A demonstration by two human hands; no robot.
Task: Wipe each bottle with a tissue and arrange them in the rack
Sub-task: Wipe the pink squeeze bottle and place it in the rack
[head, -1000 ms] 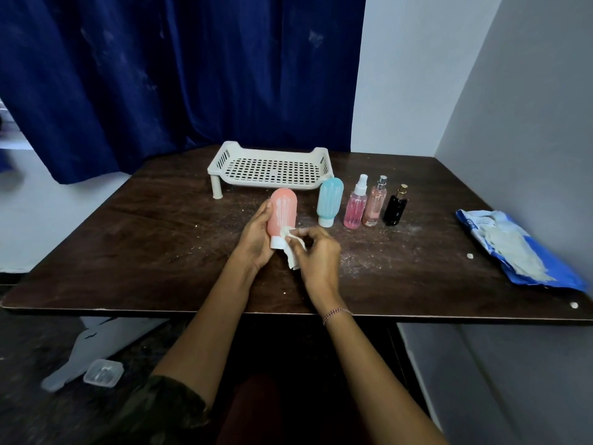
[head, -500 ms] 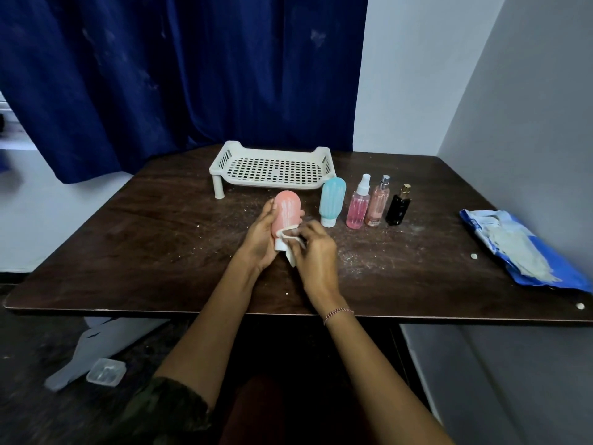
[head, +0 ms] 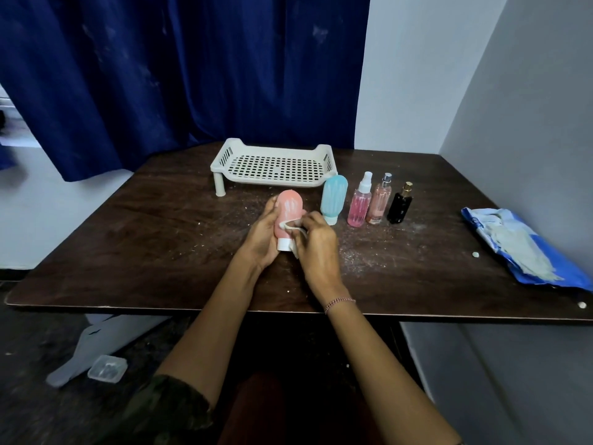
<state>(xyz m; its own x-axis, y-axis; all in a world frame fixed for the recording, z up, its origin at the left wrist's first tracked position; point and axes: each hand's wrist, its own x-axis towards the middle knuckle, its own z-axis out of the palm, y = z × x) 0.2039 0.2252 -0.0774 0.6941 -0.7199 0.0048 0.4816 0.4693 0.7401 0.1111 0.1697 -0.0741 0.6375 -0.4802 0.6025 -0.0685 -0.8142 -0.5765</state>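
Note:
My left hand [head: 263,234] grips a pink squeeze bottle [head: 288,208] upright, white cap down, above the table's middle. My right hand [head: 316,244] pinches a white tissue [head: 293,231] and presses it against the bottle's lower front. Behind stands the white perforated rack [head: 224,162], with nothing in it. To the right of the pink bottle stand a blue squeeze bottle [head: 333,195], a pink spray bottle [head: 360,205], a peach spray bottle [head: 379,202] and a black bottle [head: 399,207] in a row.
A blue tissue packet [head: 526,248] lies at the table's right edge by the grey wall. The dark wooden table [head: 160,239] carries white specks. A blue curtain hangs behind. On the floor at the left lie a small clear box [head: 107,367] and a white piece.
My right hand with the tissue has slid up from the bottle's cap onto its lower body. My left hand keeps the bottle in about the same place.

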